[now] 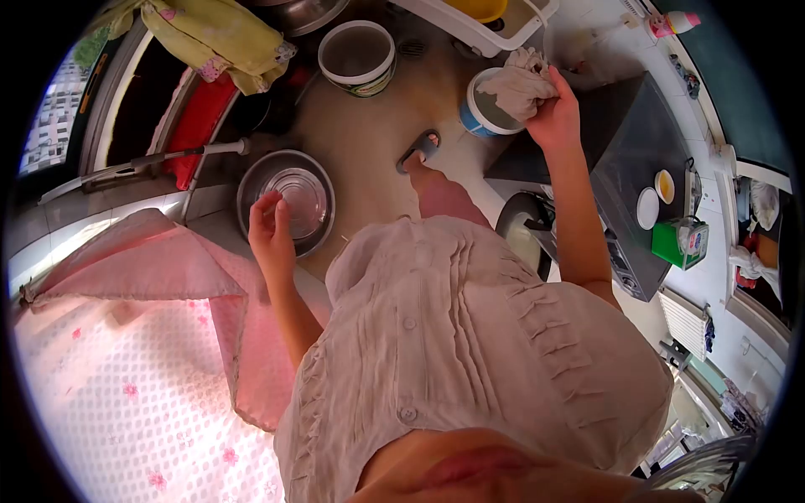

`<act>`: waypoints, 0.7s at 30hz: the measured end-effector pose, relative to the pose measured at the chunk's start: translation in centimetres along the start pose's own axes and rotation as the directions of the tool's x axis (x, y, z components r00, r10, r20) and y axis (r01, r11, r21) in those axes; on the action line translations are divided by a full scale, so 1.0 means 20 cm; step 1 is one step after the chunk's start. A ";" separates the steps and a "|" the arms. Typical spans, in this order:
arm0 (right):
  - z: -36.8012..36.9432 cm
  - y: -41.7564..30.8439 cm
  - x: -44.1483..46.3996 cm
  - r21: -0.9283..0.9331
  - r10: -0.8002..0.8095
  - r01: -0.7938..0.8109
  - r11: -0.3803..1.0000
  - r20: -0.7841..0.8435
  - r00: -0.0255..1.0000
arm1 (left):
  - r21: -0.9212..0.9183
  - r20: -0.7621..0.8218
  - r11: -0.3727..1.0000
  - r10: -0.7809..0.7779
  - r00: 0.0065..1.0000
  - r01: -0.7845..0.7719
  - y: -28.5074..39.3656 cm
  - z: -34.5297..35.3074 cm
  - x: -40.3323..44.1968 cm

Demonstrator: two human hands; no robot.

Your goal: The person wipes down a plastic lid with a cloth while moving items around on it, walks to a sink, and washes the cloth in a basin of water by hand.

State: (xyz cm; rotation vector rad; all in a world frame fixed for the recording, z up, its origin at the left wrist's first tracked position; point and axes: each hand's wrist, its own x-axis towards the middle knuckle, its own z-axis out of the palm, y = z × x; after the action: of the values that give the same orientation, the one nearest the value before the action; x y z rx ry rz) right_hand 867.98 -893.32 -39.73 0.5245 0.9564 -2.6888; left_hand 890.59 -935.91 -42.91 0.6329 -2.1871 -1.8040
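In my right hand [555,113] is a crumpled grey-beige cloth [518,84], gripped at its right side. The cloth is over a white-and-blue bucket [476,116] and hides part of its mouth; whether it touches the rim I cannot tell. My left hand [272,226] hangs above a round metal basin [248,199] on the left, its fingers loosely curled and apart with nothing in them. Inside the basin the bottom shows shiny rings.
A second white bucket [358,57] stands on the floor [352,134]. A dark cabinet [625,168] carries a green box [679,243]. Pink fabric [168,260] hangs at left, below a yellow cloth [220,42]. At the top is a white tub [503,38].
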 end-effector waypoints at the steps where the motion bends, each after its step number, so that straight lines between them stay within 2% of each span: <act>1: 0.00 -0.07 0.19 -0.005 0.007 -0.007 1.000 0.030 1.000 | 0.003 0.010 1.000 -0.006 1.000 0.006 0.00 0.08 0.14; 3: 0.02 -0.16 0.50 -0.004 0.024 -0.024 1.000 0.043 0.999 | 0.066 -0.033 0.996 -0.054 0.998 0.056 0.02 0.21 0.37; 4: 0.08 -0.20 0.70 -0.008 -0.034 0.034 0.999 0.018 0.999 | 0.063 -0.035 0.997 -0.043 0.998 0.045 0.03 0.31 0.50; 6: 0.10 -0.26 1.05 -0.033 -0.117 0.117 0.993 -0.002 0.993 | 0.248 -0.022 0.955 -0.164 0.986 0.165 0.06 0.42 0.64; 7: 0.11 -0.28 1.22 -0.030 -0.109 0.108 0.994 -0.023 0.994 | 0.260 -0.014 0.949 -0.181 0.983 0.178 0.07 0.48 0.75; 9: 0.15 -0.34 1.52 -0.271 -0.105 0.037 0.962 -0.240 0.965 | 0.326 0.102 0.941 -0.126 0.987 0.086 0.16 0.61 0.94; 10: 0.05 -0.31 1.69 -0.386 -0.138 0.035 0.922 -0.241 0.961 | 0.334 0.105 0.937 -0.143 0.984 0.101 0.18 0.66 1.05; 11: 0.03 -0.28 1.78 -0.385 -0.133 0.029 0.922 -0.247 0.960 | 0.372 0.128 0.923 -0.153 0.980 0.096 0.22 0.72 1.16; 13: 0.01 -0.20 2.00 -0.340 -0.032 -0.129 0.932 -0.431 0.902 | 0.416 0.155 0.905 -0.165 0.974 0.088 0.24 0.85 1.42; 15: -0.17 -0.09 2.16 -0.723 -0.135 0.042 0.690 -0.072 0.988 | 0.409 0.213 0.912 -0.127 0.969 0.029 0.22 0.98 1.62; 16: -0.06 -0.03 2.17 -0.612 -0.048 -0.094 0.785 -0.211 0.976 | 0.415 0.217 0.909 -0.136 0.967 0.034 0.19 1.06 1.74; 17: 0.00 0.00 2.21 -0.473 0.051 -0.213 0.855 -0.333 0.942 | 0.422 0.308 0.906 -0.166 0.937 0.022 0.18 1.15 1.84; 18: -0.02 0.03 2.29 -0.468 0.050 -0.217 0.857 -0.344 0.937 | 0.426 0.398 0.905 -0.198 0.896 0.011 0.15 1.25 1.94; 19: -0.04 0.07 2.37 -0.554 0.042 -0.235 0.798 -0.337 0.941 | 0.431 0.414 0.902 -0.205 0.887 0.007 0.13 1.35 2.05; 20: -0.06 0.08 2.47 -0.638 0.034 -0.246 0.730 -0.326 0.945 | 0.407 0.509 0.912 -0.182 0.841 -0.049 0.11 1.46 2.15; 21: -0.09 0.12 2.58 -0.629 0.039 -0.264 0.732 -0.348 0.937 | 0.383 0.594 0.920 -0.174 0.785 -0.087 0.08 1.55 2.23</act>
State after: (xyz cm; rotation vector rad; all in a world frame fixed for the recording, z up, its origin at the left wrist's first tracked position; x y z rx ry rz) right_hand 822.38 -899.20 -63.42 0.8219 1.7702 -1.9272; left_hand 837.34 -929.49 -51.86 0.1415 -3.0461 -1.7777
